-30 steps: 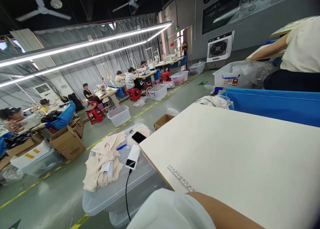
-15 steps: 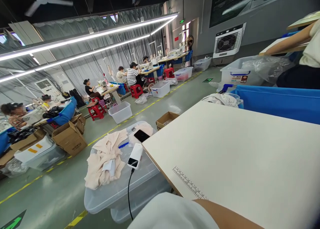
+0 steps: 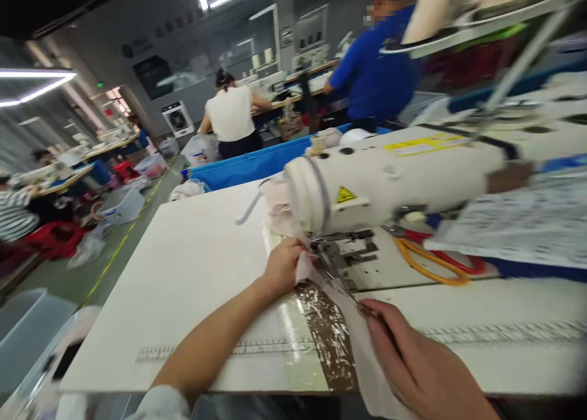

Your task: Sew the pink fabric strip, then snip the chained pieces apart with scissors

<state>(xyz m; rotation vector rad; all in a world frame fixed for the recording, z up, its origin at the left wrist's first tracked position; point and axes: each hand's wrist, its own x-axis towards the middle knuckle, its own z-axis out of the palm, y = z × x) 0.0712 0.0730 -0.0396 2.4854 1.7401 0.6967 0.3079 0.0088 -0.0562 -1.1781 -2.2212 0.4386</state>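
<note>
- The pale pink fabric [image 3: 362,346] lies as a narrow strip on the table, running from beside the left end of the sewing machine, past its needle area, to the near edge, where it hangs over beside the right hand.
- The left hand [image 3: 284,264] has its fingers curled at the fabric, just left of the needle area; whether they pinch it or only press it down, I cannot tell.
- The right hand [image 3: 413,353], nearer and to the right, grasps a slim metal tool [image 3: 342,283] whose far end points toward the needle area, above the fabric.
- The white sewing machine [image 3: 389,181] stretches rightward beyond both hands, a yellow warning triangle [image 3: 345,194] near its left end.
- Scissors [image 3: 422,264] with orange and red handles lie right of the needle area, partly under a printed sheet [image 3: 518,218].
- Shiny tape [image 3: 328,328] with a brown patch crosses the near part of the white table [image 3: 206,255], and ruler markings [image 3: 257,346] run along the near side.
- Beyond the table is a blue cloth trough [image 3: 252,163].
- Farther off, a person in a white top [image 3: 229,114] sits at another workstation, with a person in blue [image 3: 380,65] to the right.
- On the far left stands a red stool [image 3: 55,239].
</note>
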